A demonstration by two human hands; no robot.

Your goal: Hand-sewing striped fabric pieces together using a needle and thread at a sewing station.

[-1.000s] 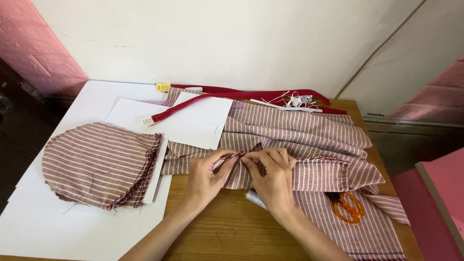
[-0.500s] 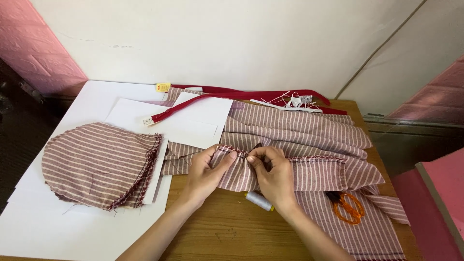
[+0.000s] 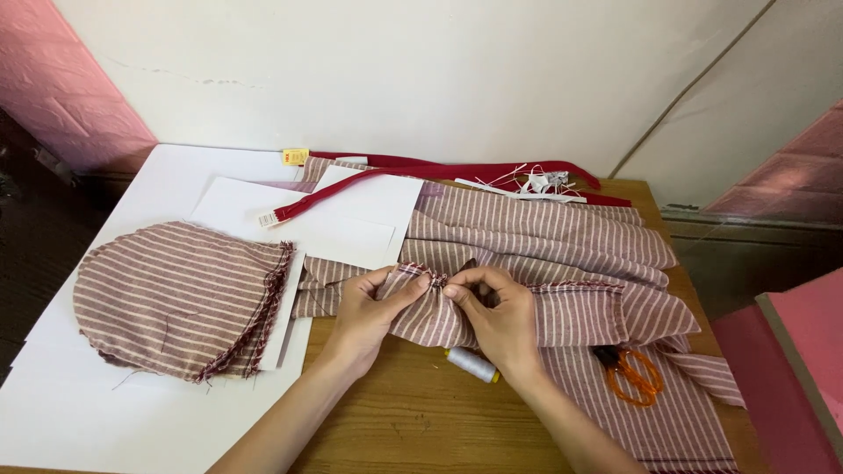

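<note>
Striped fabric strip (image 3: 492, 312) lies across the middle of the wooden counter (image 3: 395, 421), its gathered, frayed top edge pinched between a person's two hands. The left hand (image 3: 373, 307) has its grip pressed together on the bunched cloth with thumb and fingertips; the right hand (image 3: 496, 312) pinches the same edge just beside it, fingers curled over the folds. Judging by the puckers, the gathering of the edge is under way, and the next move would call for a steady hold on one side while the other eases more cloth along. A spool of pale thread (image 3: 472, 364) rests near the counter's front edge under the right wrist. Orange-handled scissors (image 3: 630, 373) lie on more striped cloth toward the right edge, and a rounded striped piece (image 3: 176, 294) sits on white paper sheets (image 3: 132, 412) at the left.
</note>
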